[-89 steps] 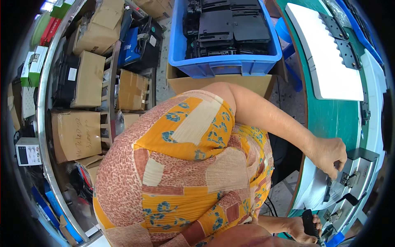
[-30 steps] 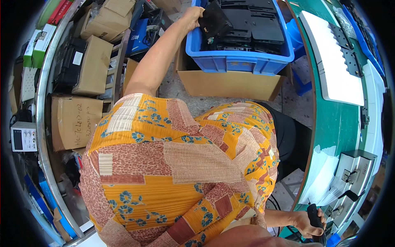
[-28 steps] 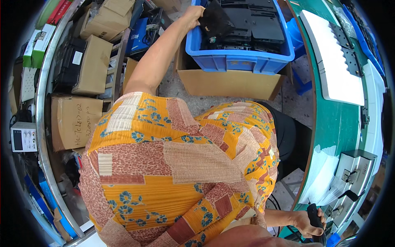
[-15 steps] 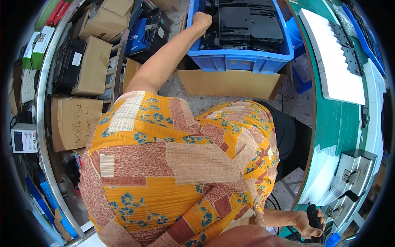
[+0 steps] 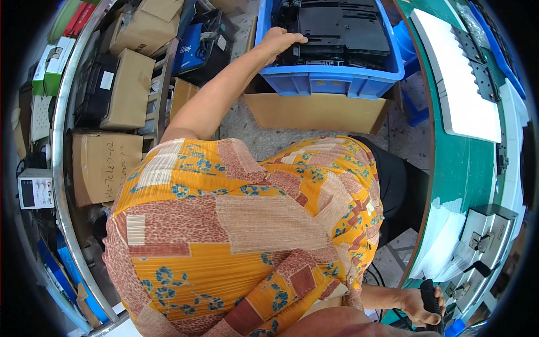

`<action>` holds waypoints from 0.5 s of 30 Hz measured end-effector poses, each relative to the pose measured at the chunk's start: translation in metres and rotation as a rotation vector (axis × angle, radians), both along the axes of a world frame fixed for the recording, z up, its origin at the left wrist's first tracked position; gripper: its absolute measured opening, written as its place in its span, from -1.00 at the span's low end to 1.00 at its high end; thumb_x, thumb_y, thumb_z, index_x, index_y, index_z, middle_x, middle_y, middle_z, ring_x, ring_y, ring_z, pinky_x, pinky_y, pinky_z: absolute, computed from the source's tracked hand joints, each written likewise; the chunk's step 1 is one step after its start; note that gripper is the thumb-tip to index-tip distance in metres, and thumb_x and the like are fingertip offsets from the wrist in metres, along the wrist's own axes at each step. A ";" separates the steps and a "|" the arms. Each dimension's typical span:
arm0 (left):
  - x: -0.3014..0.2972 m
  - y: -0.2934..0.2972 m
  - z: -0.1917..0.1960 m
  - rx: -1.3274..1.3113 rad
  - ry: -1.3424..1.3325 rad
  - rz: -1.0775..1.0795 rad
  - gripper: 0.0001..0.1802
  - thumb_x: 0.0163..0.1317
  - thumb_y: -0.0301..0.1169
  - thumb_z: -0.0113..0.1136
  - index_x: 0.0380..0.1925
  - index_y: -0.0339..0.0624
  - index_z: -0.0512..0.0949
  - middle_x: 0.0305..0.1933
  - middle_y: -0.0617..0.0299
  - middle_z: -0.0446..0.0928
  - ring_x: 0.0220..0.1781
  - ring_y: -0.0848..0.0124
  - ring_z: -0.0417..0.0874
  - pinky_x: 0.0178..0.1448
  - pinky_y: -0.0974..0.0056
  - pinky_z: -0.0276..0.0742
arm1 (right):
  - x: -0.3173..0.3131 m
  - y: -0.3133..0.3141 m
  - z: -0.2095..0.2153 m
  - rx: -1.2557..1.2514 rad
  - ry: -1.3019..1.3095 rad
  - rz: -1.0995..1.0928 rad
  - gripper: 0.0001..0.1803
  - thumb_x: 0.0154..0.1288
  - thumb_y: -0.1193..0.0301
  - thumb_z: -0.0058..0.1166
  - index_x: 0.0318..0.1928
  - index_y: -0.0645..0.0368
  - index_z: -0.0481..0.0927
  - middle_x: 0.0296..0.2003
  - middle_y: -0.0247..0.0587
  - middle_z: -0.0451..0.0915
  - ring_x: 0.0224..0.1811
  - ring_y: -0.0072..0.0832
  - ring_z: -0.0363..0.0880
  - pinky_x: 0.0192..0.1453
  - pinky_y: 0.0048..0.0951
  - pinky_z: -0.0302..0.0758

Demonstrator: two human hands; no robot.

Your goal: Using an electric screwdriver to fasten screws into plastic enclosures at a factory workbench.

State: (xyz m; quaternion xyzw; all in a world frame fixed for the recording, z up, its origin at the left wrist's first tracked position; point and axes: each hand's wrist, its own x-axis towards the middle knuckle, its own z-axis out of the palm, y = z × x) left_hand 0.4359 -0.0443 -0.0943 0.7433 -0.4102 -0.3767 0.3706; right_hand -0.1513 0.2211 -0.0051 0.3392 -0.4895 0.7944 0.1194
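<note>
My left hand (image 5: 277,42) is at the left end of a blue plastic crate (image 5: 337,84). It closes on the left end of a black panel (image 5: 342,31), one digit stretched over its top and the other fingers partly hidden. Flat black slotted panels lie stacked in this crate. At the lower right, my right hand (image 5: 416,308) is wrapped round a black-handled tool (image 5: 429,297) beside the green bench. The working end of that tool is hard to make out.
The green bench (image 5: 457,180) on the right bears a white foam block (image 5: 449,73) with black strips, a clear plastic bag (image 5: 441,241) and a grey metal fixture (image 5: 485,236). Cardboard boxes (image 5: 106,165) fill a metal-edged shelf on the left. Under the crate stands a cardboard box (image 5: 320,115).
My left hand has moved slightly right and nearer, from the crate's left end onto the panel's edge, with one digit now stretched out. My right hand keeps its hold on the tool.
</note>
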 end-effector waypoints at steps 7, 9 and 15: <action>-0.004 0.003 0.011 -0.195 -0.312 0.004 -0.27 0.04 0.08 0.38 -0.19 -0.55 0.70 -0.25 -0.14 0.71 -0.18 0.14 0.72 0.01 0.12 0.60 | 0.001 0.001 0.000 -0.013 -0.023 0.021 -0.29 0.25 -0.16 0.36 -0.24 0.32 0.43 -0.46 -0.11 0.43 -0.45 -0.25 0.46 -0.28 -0.23 0.51; 0.003 -0.002 0.004 -0.255 -0.298 0.023 -0.28 0.09 0.08 0.39 -0.13 -0.52 0.69 -0.38 0.08 0.62 -0.33 0.32 0.60 -0.19 0.23 0.48 | 0.003 0.003 0.002 -0.020 -0.023 0.027 -0.29 0.25 -0.16 0.36 -0.24 0.32 0.43 -0.46 -0.12 0.43 -0.45 -0.26 0.45 -0.27 -0.23 0.51; 0.003 -0.010 -0.009 -0.211 -0.244 -0.050 -0.19 0.17 0.19 0.40 -0.07 -0.51 0.66 -0.48 0.19 0.58 -0.38 0.43 0.60 -0.29 0.29 0.46 | 0.007 0.001 0.000 0.006 -0.045 0.021 -0.28 0.25 -0.18 0.35 -0.23 0.31 0.43 -0.43 -0.13 0.43 -0.44 -0.27 0.43 -0.27 -0.24 0.48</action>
